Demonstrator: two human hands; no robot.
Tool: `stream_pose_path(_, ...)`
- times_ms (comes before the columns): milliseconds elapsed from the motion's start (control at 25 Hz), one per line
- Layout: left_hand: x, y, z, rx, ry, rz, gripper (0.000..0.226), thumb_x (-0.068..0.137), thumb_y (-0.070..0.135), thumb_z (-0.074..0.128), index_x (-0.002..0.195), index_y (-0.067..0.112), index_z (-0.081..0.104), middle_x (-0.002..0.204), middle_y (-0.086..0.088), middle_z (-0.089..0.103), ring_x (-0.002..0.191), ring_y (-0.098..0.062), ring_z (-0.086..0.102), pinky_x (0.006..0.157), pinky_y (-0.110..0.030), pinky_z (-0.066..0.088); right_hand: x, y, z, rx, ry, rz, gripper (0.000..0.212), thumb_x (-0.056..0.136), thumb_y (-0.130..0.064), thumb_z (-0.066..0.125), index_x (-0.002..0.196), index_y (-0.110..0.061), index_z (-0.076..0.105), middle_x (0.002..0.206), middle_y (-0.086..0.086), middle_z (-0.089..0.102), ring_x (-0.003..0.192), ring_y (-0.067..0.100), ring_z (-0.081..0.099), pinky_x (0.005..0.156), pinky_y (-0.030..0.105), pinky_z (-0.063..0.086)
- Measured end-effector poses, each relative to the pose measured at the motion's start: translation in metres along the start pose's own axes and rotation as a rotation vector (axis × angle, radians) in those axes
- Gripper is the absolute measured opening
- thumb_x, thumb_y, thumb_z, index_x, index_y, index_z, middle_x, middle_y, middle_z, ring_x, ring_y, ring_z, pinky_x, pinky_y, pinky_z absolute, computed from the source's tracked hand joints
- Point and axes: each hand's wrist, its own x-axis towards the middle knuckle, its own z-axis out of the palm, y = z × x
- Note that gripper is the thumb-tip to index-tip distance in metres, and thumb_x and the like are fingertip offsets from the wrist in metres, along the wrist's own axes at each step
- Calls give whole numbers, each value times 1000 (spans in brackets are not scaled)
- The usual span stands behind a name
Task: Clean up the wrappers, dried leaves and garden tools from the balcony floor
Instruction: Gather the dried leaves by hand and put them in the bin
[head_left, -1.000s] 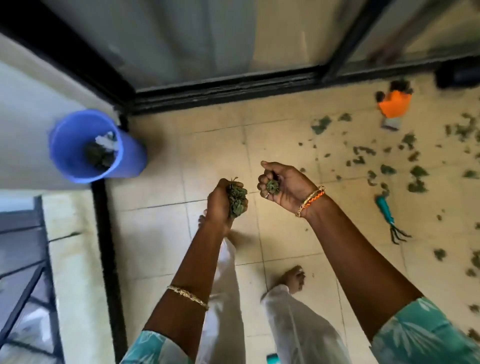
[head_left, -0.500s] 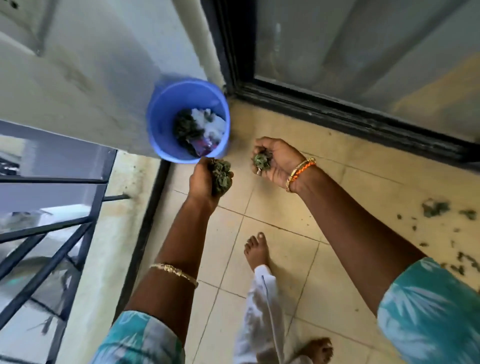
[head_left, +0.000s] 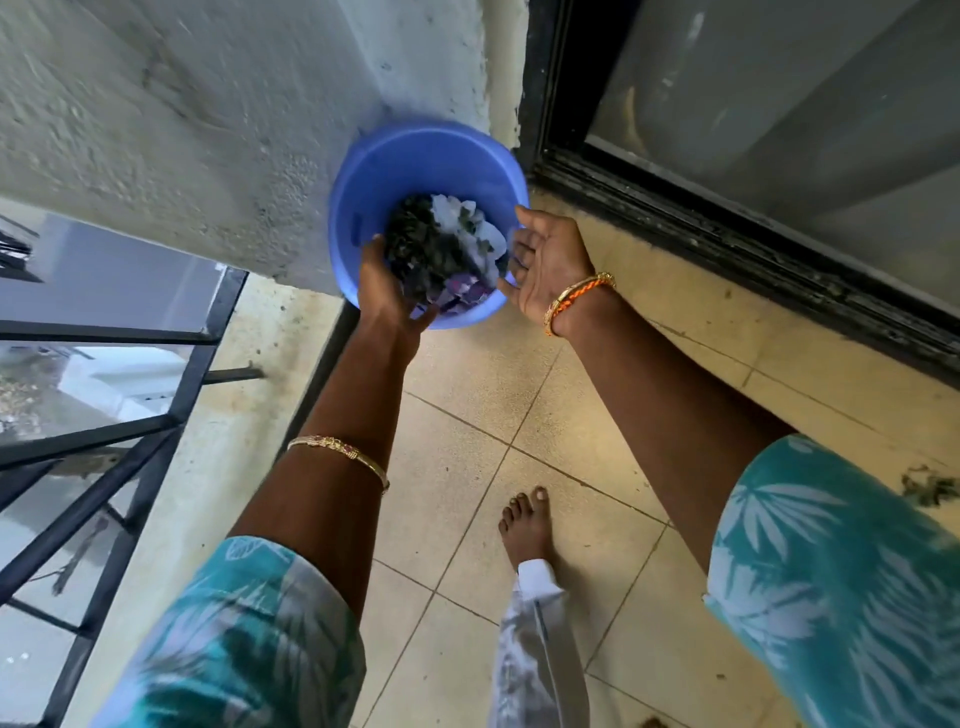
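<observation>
A blue bucket (head_left: 395, 171) stands in the corner where the wall meets the door frame. Inside lie dark dried leaves (head_left: 423, 247) and white and purple wrappers (head_left: 470, 228). My left hand (head_left: 387, 291) hangs over the bucket's near rim with thumb and fingers spread, the leaf heap right beside its palm. At the bucket's right rim my right hand (head_left: 545, 260) is palm up with relaxed fingers and holds nothing.
A black sliding-door frame (head_left: 727, 228) runs along the right, and a rough white wall (head_left: 208, 130) stands behind the bucket. Black railing (head_left: 130, 415) borders the left. My bare foot (head_left: 527, 525) is on the tiles. Leaf scraps (head_left: 930, 488) lie at the right edge.
I moved up to the bucket. Both hands reached its rim and opened, and the leaf clumps they held are no longer in them.
</observation>
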Motion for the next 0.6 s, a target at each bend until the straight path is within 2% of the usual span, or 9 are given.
stream_pose_path(80,0,-8,3,91,95,53,47,93,39,47,135,17,46,124,-6,50,108,-23,51,66,-29,51,-6,0,-8,31,8,-10,37,87,-32,52,119,-15,51,114,0,49,101,13,47,94,32,37)
stream_pose_path(160,-4,-18,9,170,193,139,30,93,22,46,118,9,57,106,-7,58,91,-19,56,54,-22,49,-18,-5,-17,99,54,-43,27,92,-25,46,109,-8,58,108,5,55,101,16,50,98,30,39)
stream_pose_path(200,-9,-23,12,183,221,175,21,91,15,46,106,9,60,94,-6,59,81,-18,56,52,-20,48,-26,-8,-21,138,65,-65,22,92,-20,44,97,-5,60,100,8,60,97,17,53,97,29,42)
stream_pose_path(240,-15,-30,17,202,228,202,15,90,11,46,96,10,59,82,-4,58,72,-15,56,52,-19,47,-36,-12,-28,165,70,-82,21,92,-15,43,85,-5,60,88,9,63,90,18,58,92,29,46)
stream_pose_path(320,-38,-48,30,277,201,249,14,91,11,45,86,12,59,70,-1,58,56,-11,55,54,-20,43,-58,-17,-44,209,92,-97,25,91,-14,44,69,-9,55,59,5,61,63,16,58,67,28,52)
stream_pose_path(360,-54,-62,40,325,169,280,17,92,14,44,82,13,58,67,-1,58,53,-11,53,53,-21,41,-71,-19,-56,230,127,-107,27,89,-16,47,62,-12,50,47,0,54,50,14,50,52,23,47)
stream_pose_path(400,-70,-79,49,376,132,315,23,94,16,43,75,13,55,65,-1,54,51,-13,49,51,-21,39,-85,-19,-72,237,180,-129,31,87,-17,50,57,-15,44,40,-3,43,40,12,40,44,18,36)
stream_pose_path(480,-107,-123,71,493,65,413,30,91,18,45,61,16,44,58,-4,45,48,-16,43,49,-24,36,-119,-14,-120,222,316,-184,33,83,-15,54,55,-17,37,36,-6,31,33,11,25,42,15,23)
stream_pose_path(600,-159,-193,102,723,-7,578,35,82,22,51,52,17,34,54,-10,37,52,-19,41,52,-28,35,-173,1,-206,198,506,-246,34,80,-10,58,53,-17,40,34,-6,27,30,11,22,41,14,18)
